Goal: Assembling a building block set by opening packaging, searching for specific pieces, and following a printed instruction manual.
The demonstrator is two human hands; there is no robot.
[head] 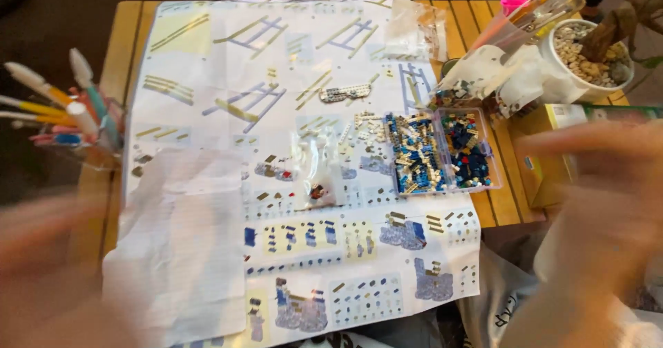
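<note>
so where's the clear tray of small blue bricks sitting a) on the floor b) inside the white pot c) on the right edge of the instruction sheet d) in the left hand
c: the clear tray of small blue bricks lies on the right edge of the instruction sheet, beside the white pot of pebbles.

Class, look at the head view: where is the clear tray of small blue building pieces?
The clear tray lies right of centre on the instruction sheet, near the sheet's right edge, just below the white plant pot.

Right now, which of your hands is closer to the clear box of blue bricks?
Right. The blurred right hand is just right of the brick box, off the table's edge. The blurred left hand is far to its left, beyond the instruction sheet.
</note>
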